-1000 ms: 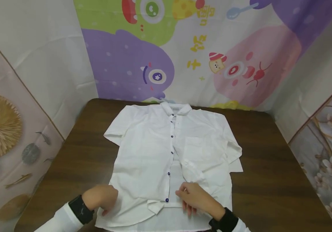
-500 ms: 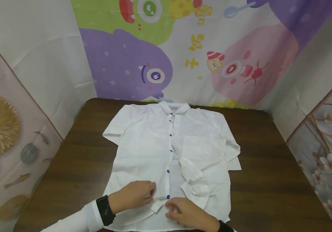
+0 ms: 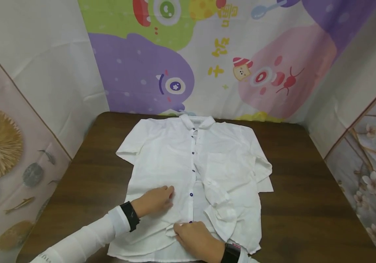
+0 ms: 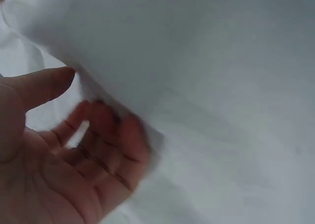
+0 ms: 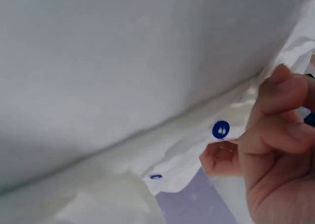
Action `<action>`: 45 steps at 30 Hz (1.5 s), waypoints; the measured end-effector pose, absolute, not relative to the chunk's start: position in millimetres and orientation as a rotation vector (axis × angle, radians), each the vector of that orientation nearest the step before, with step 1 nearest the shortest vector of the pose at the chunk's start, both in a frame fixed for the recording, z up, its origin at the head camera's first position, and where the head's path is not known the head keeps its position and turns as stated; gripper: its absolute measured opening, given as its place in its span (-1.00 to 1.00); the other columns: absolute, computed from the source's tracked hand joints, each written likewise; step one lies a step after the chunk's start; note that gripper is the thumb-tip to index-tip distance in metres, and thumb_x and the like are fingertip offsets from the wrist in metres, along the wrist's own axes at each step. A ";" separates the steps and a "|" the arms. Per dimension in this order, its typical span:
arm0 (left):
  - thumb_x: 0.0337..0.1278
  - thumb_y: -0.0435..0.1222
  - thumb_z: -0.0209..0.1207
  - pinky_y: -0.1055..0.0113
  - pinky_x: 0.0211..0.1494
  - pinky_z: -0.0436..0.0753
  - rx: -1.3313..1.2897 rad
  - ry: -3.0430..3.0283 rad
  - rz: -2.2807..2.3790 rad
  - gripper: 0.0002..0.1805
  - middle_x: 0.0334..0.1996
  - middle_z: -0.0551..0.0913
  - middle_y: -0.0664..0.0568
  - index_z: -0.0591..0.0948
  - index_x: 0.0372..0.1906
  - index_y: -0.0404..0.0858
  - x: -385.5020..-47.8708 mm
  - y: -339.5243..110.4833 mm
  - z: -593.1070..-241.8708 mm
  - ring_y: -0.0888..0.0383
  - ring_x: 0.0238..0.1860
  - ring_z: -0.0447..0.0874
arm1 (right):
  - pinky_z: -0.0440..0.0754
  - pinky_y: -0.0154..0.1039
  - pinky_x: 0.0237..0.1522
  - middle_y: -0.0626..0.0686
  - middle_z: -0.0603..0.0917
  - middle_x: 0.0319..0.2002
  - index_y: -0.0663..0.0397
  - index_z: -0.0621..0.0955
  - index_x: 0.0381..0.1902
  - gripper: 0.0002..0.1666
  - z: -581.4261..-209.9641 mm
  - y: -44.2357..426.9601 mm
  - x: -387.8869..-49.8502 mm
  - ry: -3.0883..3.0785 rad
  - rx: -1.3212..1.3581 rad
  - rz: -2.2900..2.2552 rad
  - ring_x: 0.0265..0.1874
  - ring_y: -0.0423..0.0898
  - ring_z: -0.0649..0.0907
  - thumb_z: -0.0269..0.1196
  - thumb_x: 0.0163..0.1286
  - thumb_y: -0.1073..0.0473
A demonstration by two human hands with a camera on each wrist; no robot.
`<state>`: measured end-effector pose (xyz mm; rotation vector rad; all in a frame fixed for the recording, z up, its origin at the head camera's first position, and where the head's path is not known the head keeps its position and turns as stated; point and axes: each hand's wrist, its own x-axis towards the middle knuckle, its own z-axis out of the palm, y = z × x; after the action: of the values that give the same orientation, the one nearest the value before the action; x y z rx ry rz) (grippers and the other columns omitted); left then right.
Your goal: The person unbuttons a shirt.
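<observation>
A white short-sleeved shirt (image 3: 161, 160) with dark blue buttons (image 3: 191, 194) lies front up on the brown table, collar at the far side. Its front is unfastened low down, and the lower right panel is crumpled and folded back. My right hand (image 3: 199, 237) is at the lower front hem, pinching the folded hem corner beside the lowest button. Curled right-hand fingers (image 5: 280, 93) meet the cloth edge near a blue button (image 5: 221, 130) in the right wrist view. Over the lower left panel is my left hand (image 3: 155, 200). Its fingers (image 4: 130, 140) are loosely bent, with a gap to the thumb.
Brown table (image 3: 306, 204) shows on both sides of the shirt. A cartoon-printed cloth (image 3: 148, 73) hangs behind the far edge. Patterned panels (image 3: 0, 142) stand at left and right.
My left hand went from the left hem inward to the lower front, then slightly up and away. My right hand moved left and down to the hem corner. The right panel's lower edge now lies folded.
</observation>
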<state>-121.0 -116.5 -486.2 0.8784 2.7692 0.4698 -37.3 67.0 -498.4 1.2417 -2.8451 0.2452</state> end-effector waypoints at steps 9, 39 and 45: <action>0.10 -0.40 0.14 0.39 -0.42 0.39 0.832 2.671 0.593 -0.89 -0.58 0.46 0.12 0.47 -0.46 -0.20 -135.0 -118.6 -485.9 0.25 -0.53 0.36 | 0.34 -0.59 -0.52 -0.30 0.51 -0.59 -0.12 0.59 -0.30 -0.88 -479.3 93.1 -38.8 -3.019 1.451 0.708 -0.60 -0.49 0.40 0.16 0.31 0.03; -0.01 -0.56 0.00 0.29 -0.14 0.49 -0.093 1.761 1.673 -0.19 0.34 0.14 -0.22 0.05 0.42 -0.24 -207.7 -13.9 -480.4 0.05 -0.06 0.37 | 0.33 -0.60 -0.56 -0.20 0.39 -0.45 0.13 0.61 -0.32 -0.71 -414.4 151.8 -28.9 -2.688 0.753 0.881 -0.59 -0.46 0.30 0.12 0.02 0.51; -0.17 -0.71 -0.17 0.19 0.05 0.47 -0.165 1.520 1.805 -0.06 0.31 0.23 -0.16 0.06 0.44 -0.09 -206.3 -11.0 -490.3 0.06 -0.02 0.40 | 0.28 -0.53 -0.63 -0.14 0.28 -0.41 0.20 0.62 -0.04 -0.61 -402.6 128.5 -16.8 -3.061 1.078 0.683 -0.69 -0.36 0.24 0.14 0.14 0.39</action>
<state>-206.3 -11.0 -490.3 -0.1647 1.5203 1.8053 -16.8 128.5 -402.6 1.0781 -3.0608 0.6831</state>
